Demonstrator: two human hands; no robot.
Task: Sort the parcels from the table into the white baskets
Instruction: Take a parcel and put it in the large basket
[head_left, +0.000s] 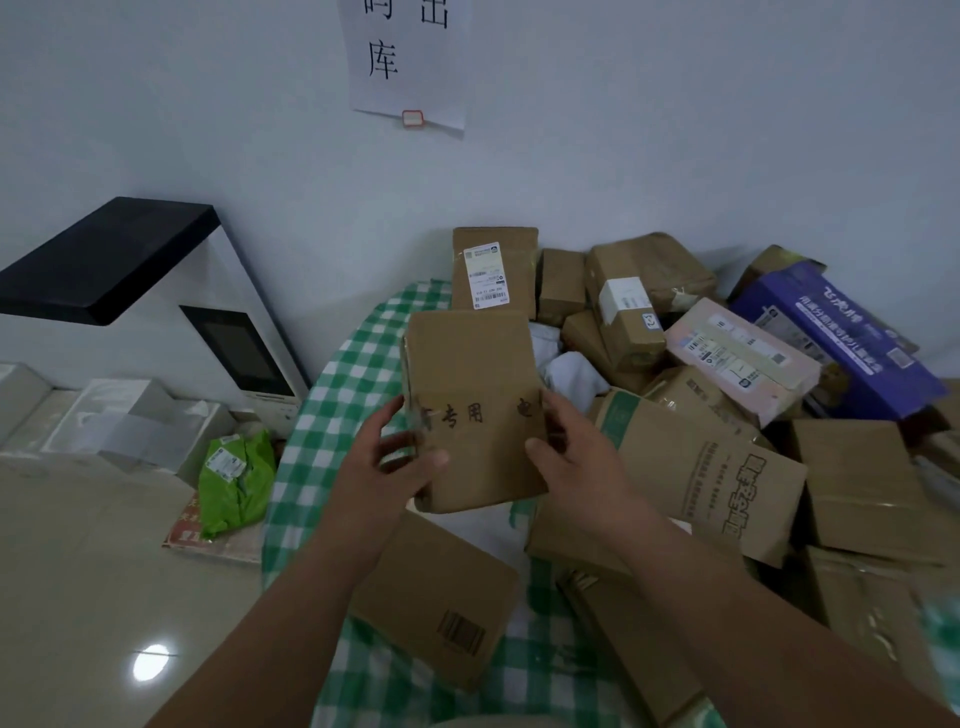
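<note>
Two hands, left hand (400, 457) and right hand (566, 452), gripped brown parcel (472, 405) above checked table (343, 374), mid-pick. Next, probably: carried off to baskets, none in view.

Parcel sorting or pickup room, small depot type. Cardboard parcels (675, 395) with shipping labels heaped on table under green-checked cloth (343, 374). Printed paper sign (405, 57) with Chinese characters on plain white wall. White kiosk-like machine with dark screen (239, 353) far left. Green mailer bag (236, 483) on tiled floor.
</note>
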